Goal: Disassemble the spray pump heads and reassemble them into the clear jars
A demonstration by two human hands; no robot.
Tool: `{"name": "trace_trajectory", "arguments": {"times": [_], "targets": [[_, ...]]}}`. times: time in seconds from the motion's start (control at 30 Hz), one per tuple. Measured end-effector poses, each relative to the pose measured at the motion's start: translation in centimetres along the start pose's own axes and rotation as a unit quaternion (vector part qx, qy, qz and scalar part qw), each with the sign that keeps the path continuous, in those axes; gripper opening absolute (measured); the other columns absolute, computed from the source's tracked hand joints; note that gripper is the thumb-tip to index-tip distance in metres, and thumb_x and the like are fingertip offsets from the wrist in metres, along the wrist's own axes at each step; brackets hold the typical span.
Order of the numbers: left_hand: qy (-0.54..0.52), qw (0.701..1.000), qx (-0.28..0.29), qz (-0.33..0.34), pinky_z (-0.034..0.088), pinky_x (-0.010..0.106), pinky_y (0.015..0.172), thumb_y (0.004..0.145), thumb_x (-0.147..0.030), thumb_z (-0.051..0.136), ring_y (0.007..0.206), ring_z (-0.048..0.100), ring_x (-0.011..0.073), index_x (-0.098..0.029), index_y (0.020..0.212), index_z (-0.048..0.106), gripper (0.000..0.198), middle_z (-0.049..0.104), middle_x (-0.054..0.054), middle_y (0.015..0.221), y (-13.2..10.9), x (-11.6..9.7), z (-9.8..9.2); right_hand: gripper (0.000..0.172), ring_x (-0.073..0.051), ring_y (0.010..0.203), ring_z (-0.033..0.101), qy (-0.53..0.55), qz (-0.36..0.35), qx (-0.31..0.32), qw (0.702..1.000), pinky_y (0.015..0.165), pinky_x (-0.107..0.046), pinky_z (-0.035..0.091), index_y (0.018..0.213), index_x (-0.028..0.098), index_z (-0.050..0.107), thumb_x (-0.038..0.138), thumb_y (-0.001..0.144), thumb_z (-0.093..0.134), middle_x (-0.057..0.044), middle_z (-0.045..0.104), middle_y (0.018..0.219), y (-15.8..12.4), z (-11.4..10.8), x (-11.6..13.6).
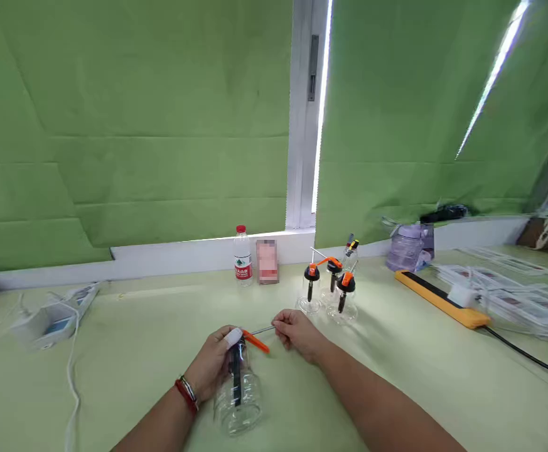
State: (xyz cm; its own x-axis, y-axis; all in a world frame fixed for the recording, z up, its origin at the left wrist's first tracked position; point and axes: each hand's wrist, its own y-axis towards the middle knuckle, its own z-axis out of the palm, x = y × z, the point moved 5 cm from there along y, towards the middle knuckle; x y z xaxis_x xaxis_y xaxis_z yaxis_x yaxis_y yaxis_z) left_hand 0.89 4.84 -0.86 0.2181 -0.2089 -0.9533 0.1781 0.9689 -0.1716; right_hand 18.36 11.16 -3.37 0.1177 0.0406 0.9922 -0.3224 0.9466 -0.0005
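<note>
My left hand point(214, 361) is closed around the neck of a clear bottle point(241, 408), its thumb, wrapped in white, lying over the black top. The bottle is tilted, and a dark tube point(236, 373) runs down inside it. From the top sticks out an orange lever point(256, 341). Beside the lever, a thin metal rod point(263, 329) extends to the right. My right hand point(297, 334) pinches the far end of this rod between thumb and fingers. Farther back stand several similar small clear bottles point(309, 306) with black tops and orange levers.
At the back are a red-capped water bottle point(243, 257), a pink card or box point(267, 262) and a container with pens point(351, 252). A purple jug point(404, 247), an orange power strip point(436, 298) and plastic-wrapped items point(513, 298) lie right. A white cable point(72, 376) runs at left.
</note>
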Motion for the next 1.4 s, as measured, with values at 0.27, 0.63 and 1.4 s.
{"name": "trace_trajectory", "arguments": {"times": [0.27, 0.63, 1.4], "targets": [[-0.017, 1.000, -0.005, -0.003, 0.043, 0.025, 0.045, 0.071, -0.046, 0.066, 0.043, 0.049, 0.0114, -0.017, 0.079, 0.055, 0.032, 0.055, -0.002, 0.054, 0.0, -0.2, 0.1, 0.030, -0.007, 0.045, 0.047, 0.009, -0.017, -0.016, 1.000, 0.045, -0.022, 0.042, 0.073, 0.015, 0.056, 0.032, 0.057, 0.074, 0.007, 0.052, 0.053, 0.1, -0.3, 0.4], [-0.043, 0.999, -0.009, -0.016, 0.043, 0.024, 0.044, 0.069, -0.044, 0.068, 0.043, 0.050, 0.0114, -0.017, 0.078, 0.053, 0.031, 0.054, -0.003, 0.053, -0.2, -0.1, 0.2, 0.035, -0.007, 0.037, 0.043, -0.064, 0.012, -0.026, 0.998, 0.034, -0.020, 0.034, 0.073, 0.017, 0.050, 0.051, 0.071, 0.060, 0.003, 0.054, 0.056, 0.4, -0.3, -0.5], [-0.090, 0.990, -0.096, 0.051, 0.042, 0.024, 0.044, 0.069, -0.039, 0.068, 0.043, 0.049, 0.0112, -0.016, 0.073, 0.054, 0.027, 0.055, -0.002, 0.051, 0.5, -0.4, -1.2, 0.016, -0.015, 0.068, 0.053, -0.407, -0.065, -0.085, 0.907, 0.060, -0.025, 0.033, 0.080, 0.020, 0.064, 0.031, 0.068, 0.067, -0.002, 0.062, 0.076, 1.0, -0.3, 0.9]]}}
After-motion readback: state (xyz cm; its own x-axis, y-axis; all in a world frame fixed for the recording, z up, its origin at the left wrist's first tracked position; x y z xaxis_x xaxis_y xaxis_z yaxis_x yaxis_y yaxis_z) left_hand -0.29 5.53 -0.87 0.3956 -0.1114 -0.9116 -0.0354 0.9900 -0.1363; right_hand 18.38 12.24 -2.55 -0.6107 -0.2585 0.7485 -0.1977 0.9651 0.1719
